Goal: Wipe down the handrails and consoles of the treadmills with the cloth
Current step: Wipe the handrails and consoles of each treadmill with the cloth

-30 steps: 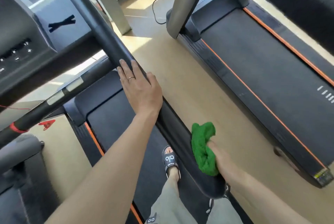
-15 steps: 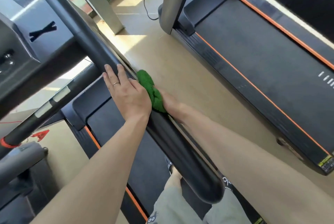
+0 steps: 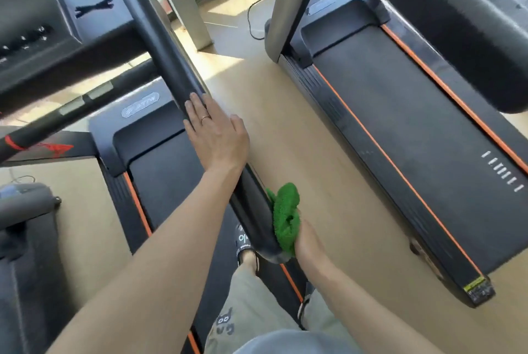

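Since half a second ago, the cloth [image 3: 285, 216] has slid down the handrail [image 3: 183, 79] from beside the left hand [image 3: 217, 136], which lies flat with fingers straight, to the rail's near end, bunched in the right hand [image 3: 307, 242].

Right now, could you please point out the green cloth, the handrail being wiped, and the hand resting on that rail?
green cloth [image 3: 285, 216]: head view, middle of the bunched fabric.
handrail [image 3: 171, 65]: head view, bare upper stretch.
left hand [image 3: 218, 136]: head view, back of the hand.
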Motion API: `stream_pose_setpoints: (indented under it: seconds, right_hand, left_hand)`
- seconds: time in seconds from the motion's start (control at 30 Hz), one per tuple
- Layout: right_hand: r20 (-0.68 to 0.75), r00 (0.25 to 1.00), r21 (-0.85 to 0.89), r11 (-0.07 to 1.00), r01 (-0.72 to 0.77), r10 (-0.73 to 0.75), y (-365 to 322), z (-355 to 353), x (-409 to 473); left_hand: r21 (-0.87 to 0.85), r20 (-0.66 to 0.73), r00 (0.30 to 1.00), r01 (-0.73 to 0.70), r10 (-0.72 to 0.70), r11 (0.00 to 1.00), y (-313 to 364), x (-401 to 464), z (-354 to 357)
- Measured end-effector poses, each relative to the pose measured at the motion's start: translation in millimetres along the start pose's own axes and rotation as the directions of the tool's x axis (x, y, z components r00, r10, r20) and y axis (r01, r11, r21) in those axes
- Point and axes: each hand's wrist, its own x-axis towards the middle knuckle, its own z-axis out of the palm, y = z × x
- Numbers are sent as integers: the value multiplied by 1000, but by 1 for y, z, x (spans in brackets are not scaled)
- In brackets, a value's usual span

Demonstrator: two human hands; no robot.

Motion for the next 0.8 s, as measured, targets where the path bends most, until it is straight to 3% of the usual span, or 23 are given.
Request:
stream_pose_setpoints:
  seconds: [0.07,0.13,0.23,0.33,0.43,0.6,0.73,0.8]
  right_hand:
    - [-20,999,-36,998,42,-42,30,3,-15]
    - [-162,977,-133,984,117,-138,47,10,-28]
    - [-276,941,-139,977,163,-196,29,21,-33]
    - [-104,970,-343,924,172,-219,-15,19,-16]
    - [63,993,-585,802,120,-102,-58,33,25]
    - [75,995,-541,835,98,-69,-78,59,80]
    - [66,997,-413,909,59,-34,-70,55,78]
    - [39,997,-467,881,78,-68,-66,49,69]
  left_hand:
    - [-24,-3,999,-43,43,999,-4,-19,4]
    - [-101,-22,999,-30,28,994,-8,-19,3]
    - [-211,-77,997,-11,-6,978,-7,-17,5]
    - [-270,-95,995,1,-27,963,-6,-16,8]
    - [-282,-103,994,10,-40,959,-7,-16,10]
    - [-376,-120,990,19,-69,926,-7,-14,10]
    - [-359,-130,990,3,-53,933,-8,-14,10]
    - [-316,-128,991,-3,-39,949,-6,-16,10]
